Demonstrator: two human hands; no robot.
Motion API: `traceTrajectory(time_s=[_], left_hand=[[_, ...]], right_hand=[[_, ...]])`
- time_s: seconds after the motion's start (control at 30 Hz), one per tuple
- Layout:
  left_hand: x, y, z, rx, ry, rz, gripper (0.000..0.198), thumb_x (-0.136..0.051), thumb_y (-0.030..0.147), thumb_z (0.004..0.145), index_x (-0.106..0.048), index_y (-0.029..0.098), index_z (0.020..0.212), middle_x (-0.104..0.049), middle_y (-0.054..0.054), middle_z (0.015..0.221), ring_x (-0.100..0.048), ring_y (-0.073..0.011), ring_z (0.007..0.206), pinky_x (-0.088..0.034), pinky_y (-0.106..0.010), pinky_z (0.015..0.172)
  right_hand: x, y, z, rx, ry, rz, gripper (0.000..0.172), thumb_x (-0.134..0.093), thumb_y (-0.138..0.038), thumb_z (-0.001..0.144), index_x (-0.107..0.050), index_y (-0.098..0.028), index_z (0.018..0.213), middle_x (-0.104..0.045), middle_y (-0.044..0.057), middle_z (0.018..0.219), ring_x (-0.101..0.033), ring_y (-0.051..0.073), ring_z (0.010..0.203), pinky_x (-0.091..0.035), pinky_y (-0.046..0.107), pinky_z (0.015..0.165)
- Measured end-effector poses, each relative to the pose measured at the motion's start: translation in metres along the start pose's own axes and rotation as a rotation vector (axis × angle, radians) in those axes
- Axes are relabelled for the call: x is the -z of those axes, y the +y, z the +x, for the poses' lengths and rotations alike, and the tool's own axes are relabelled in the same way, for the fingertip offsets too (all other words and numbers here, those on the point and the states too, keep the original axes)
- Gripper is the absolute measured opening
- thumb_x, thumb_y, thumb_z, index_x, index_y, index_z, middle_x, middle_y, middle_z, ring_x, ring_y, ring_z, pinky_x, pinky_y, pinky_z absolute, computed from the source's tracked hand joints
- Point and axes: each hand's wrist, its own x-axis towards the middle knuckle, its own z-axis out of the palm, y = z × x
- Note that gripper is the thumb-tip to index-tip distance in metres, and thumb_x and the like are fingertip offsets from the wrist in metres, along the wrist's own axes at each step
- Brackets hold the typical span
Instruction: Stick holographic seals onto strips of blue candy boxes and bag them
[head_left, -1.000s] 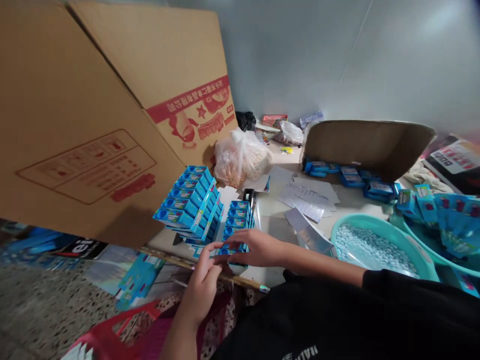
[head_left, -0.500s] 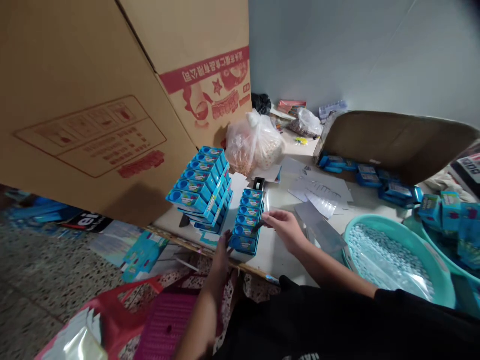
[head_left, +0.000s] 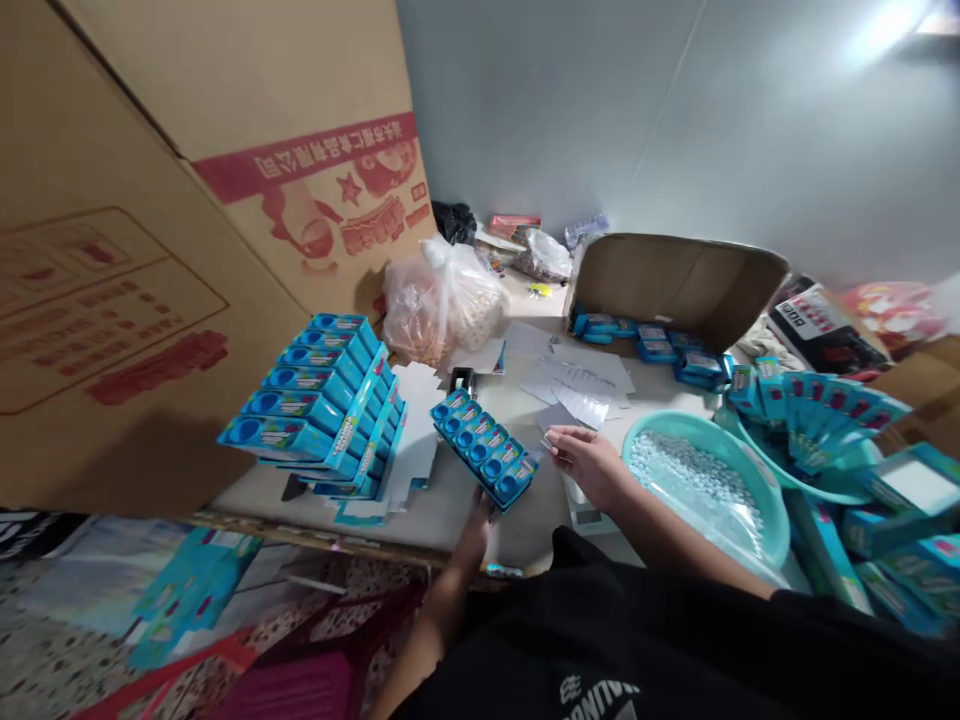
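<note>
Two hands are meeting at a row of blue boxes (head_left: 486,448), which is hovering just above the table (head_left: 450,500) near its front edge. The row's long axis is running on a diagonal, its far end pointing up and left toward the plastic bag (head_left: 442,305) and its near end pointing down and right toward the person's body. The boxes are lying side by side with their round-windowed faces turning upward.

The left hand (head_left: 478,512) is coming up from below the table edge and gripping the row's near end from underneath; its fingers are mostly hidden behind the boxes. The right hand (head_left: 592,465) is sitting just to the right of that same end, knuckles up, its fingertips (head_left: 553,448) pinching together and touching the last box. Whether it is actually clamping the box I cannot tell.

A taller stack of blue boxes (head_left: 322,400) is standing well to the left of the row, leaning beside a big cardboard carton (head_left: 150,250). A teal basin (head_left: 772,520) is sitting just right of the right forearm, and loose paper sheets (head_left: 585,385) are lying beyond the row.
</note>
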Motion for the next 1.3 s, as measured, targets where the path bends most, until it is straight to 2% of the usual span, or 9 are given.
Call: traceTrajectory(time_s=[0.2,0.27,0.37,0.43,0.6,0.73,0.97,1.17,1.3], left_hand=[[-0.014,0.046,-0.054,-0.246,0.195,0.268,0.041,-0.071,0.042,0.063,-0.062,0.018,0.095,-0.064,-0.012,0.104,-0.054,-0.0336,0.116,-0.041,-0.046,0.101],[-0.019,0.067,-0.085,-0.291,0.103,0.288,0.050,-0.072,0.041,0.064,-0.063,0.019,0.108,-0.064,-0.010,0.112,-0.057,-0.0293,0.112,-0.045,-0.041,0.097],[-0.029,0.091,-0.118,-0.199,-0.304,0.198,0.062,-0.067,0.048,0.073,-0.057,0.022,0.129,-0.064,-0.011,0.120,-0.063,-0.0263,0.104,-0.050,-0.038,0.089],[-0.033,0.096,-0.124,-0.172,-0.354,0.229,0.063,-0.072,0.053,0.070,-0.062,0.019,0.122,-0.069,-0.012,0.109,-0.065,-0.0256,0.095,-0.051,-0.036,0.084],[-0.030,0.085,-0.102,-0.229,-0.068,0.378,0.051,-0.076,0.062,0.063,-0.069,0.015,0.081,-0.070,-0.006,0.077,-0.063,-0.0217,0.079,-0.050,-0.032,0.078],[-0.030,0.072,-0.083,-0.212,-0.072,0.377,0.052,-0.074,0.063,0.062,-0.071,0.014,0.080,-0.071,-0.007,0.075,-0.065,-0.0219,0.078,-0.050,-0.032,0.079],[-0.033,0.060,-0.060,-0.214,-0.068,0.410,0.053,-0.072,0.064,0.063,-0.074,0.014,0.078,-0.072,-0.008,0.073,-0.065,-0.0216,0.074,-0.048,-0.031,0.073],[-0.025,0.051,-0.045,-0.235,-0.073,0.467,0.061,-0.071,0.073,0.057,-0.072,0.013,0.068,-0.071,-0.008,0.068,-0.062,-0.0209,0.066,-0.046,-0.030,0.067],[-0.026,0.043,-0.042,-0.311,-0.029,0.507,0.055,-0.068,0.070,0.065,-0.070,0.015,0.066,-0.071,-0.007,0.069,-0.062,-0.0214,0.072,-0.046,-0.030,0.072]], right_hand=[[0.003,-0.010,-0.011,-0.019,-0.168,-0.193,0.039,-0.091,-0.040,0.050,-0.073,-0.014,0.073,-0.066,0.001,0.065,-0.056,0.011,0.062,-0.044,0.026,0.066],[-0.002,-0.006,-0.016,-0.056,-0.303,-0.270,0.037,-0.091,-0.041,0.051,-0.073,-0.014,0.070,-0.067,0.002,0.065,-0.057,0.011,0.061,-0.045,0.026,0.066],[-0.011,0.003,-0.020,-0.079,-0.402,-0.319,0.039,-0.090,-0.042,0.051,-0.073,-0.014,0.071,-0.069,0.002,0.067,-0.059,0.012,0.061,-0.046,0.027,0.065],[-0.017,0.010,-0.020,-0.069,-0.376,-0.299,0.041,-0.090,-0.044,0.050,-0.073,-0.014,0.072,-0.069,0.002,0.067,-0.059,0.013,0.061,-0.046,0.027,0.065],[-0.022,0.028,-0.012,0.055,-0.314,-0.357,0.038,-0.085,-0.045,0.058,-0.074,-0.014,0.075,-0.067,0.002,0.066,-0.056,0.012,0.060,-0.045,0.027,0.062],[-0.016,0.039,0.001,0.328,-0.191,-0.634,0.021,-0.071,-0.036,0.075,-0.075,-0.015,0.077,-0.069,0.005,0.075,-0.061,0.017,0.069,-0.048,0.030,0.069],[-0.008,0.056,0.017,0.609,0.040,-0.944,0.008,-0.068,-0.020,0.076,-0.075,-0.020,0.071,-0.062,0.010,0.110,-0.055,0.027,0.110,-0.039,0.044,0.101],[0.000,0.067,0.022,0.569,-0.008,-0.890,0.005,-0.064,-0.023,0.075,-0.067,-0.019,0.078,-0.064,0.007,0.095,-0.061,0.023,0.094,-0.048,0.037,0.087],[0.010,0.065,0.034,0.561,-0.019,-0.867,0.022,-0.065,-0.032,0.073,-0.055,-0.020,0.088,-0.060,0.000,0.082,-0.060,0.020,0.081,-0.048,0.031,0.073]])
